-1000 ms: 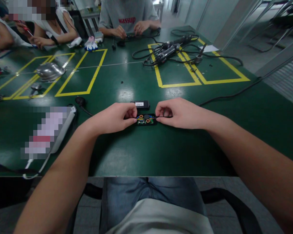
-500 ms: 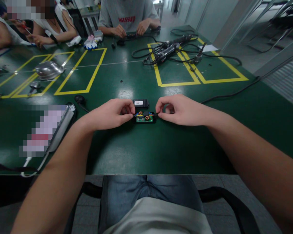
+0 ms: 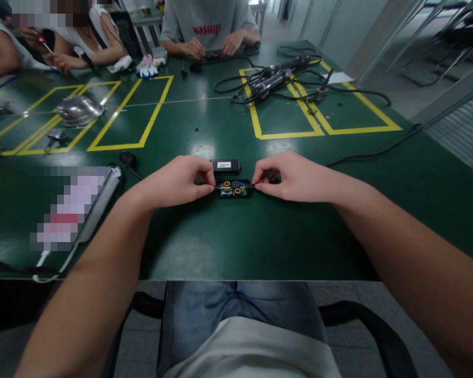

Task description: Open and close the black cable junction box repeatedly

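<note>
A small circuit board [image 3: 232, 191] with two copper-coloured ring coils and coloured wires lies in an open black plastic case [image 3: 235, 197] in front of me. At the case's left end, my left hand [image 3: 181, 181] is closed in a pinch on the black cable where it enters. My right hand [image 3: 289, 178] pinches the black cable at the opposite end in the same way. Fingertips hide most of both cable ends. Just behind the case lies its black ribbed cover [image 3: 226, 167] with a white label.
A black plug [image 3: 129, 159] rests by my left forearm, near a phone [image 3: 76, 205] with a white cable. Further back are a metal housing [image 3: 80, 111], gloves [image 3: 147, 67] and tangled black cables with tools [image 3: 270, 84]. A co-worker [image 3: 211, 31] sits opposite, others at the left.
The circuit board has sunk lower into the black case, whose rim now shows around it. Both my hands keep their pinch and have barely shifted.
</note>
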`<act>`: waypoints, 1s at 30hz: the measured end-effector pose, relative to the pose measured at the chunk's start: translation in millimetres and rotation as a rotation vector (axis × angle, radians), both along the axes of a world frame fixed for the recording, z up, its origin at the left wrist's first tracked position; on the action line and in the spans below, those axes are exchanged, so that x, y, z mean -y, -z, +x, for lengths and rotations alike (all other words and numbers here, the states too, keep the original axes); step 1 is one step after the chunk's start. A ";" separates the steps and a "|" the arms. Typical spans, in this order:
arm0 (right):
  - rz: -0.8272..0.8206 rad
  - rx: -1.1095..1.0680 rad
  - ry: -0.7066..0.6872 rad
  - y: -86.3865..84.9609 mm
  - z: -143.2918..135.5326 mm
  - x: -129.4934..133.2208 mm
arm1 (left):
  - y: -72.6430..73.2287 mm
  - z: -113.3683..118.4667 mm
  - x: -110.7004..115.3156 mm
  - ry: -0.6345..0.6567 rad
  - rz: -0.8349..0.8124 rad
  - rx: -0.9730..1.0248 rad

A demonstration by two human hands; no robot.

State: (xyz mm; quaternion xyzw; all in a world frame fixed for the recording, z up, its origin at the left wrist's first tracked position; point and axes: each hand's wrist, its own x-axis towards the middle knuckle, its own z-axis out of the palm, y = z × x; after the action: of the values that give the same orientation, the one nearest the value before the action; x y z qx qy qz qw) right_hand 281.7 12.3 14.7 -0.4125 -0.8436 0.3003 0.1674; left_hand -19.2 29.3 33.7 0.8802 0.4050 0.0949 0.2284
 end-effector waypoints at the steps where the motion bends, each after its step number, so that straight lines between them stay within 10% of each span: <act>1: -0.004 -0.001 0.002 0.4 -0.2 0.2 | 2.1 1.6 0.5 -0.011 0.044 0.013; 6: -0.001 0.015 0.023 2.4 -2.8 1.9 | 18.9 12.4 -1.6 -0.137 0.262 0.144; 15: 0.003 0.010 0.025 6.1 -6.4 2.1 | 34.2 14.3 -13.2 -0.166 0.184 0.094; 30: -0.052 -0.057 0.008 7.5 -1.2 1.3 | 5.0 11.5 8.2 0.044 0.005 0.160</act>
State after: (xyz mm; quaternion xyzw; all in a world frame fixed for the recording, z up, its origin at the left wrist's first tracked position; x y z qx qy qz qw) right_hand 280.5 11.0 7.2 -0.4114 -0.8287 0.3332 0.1816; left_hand -7.7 21.0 28.7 0.8792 0.3656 0.1609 0.2598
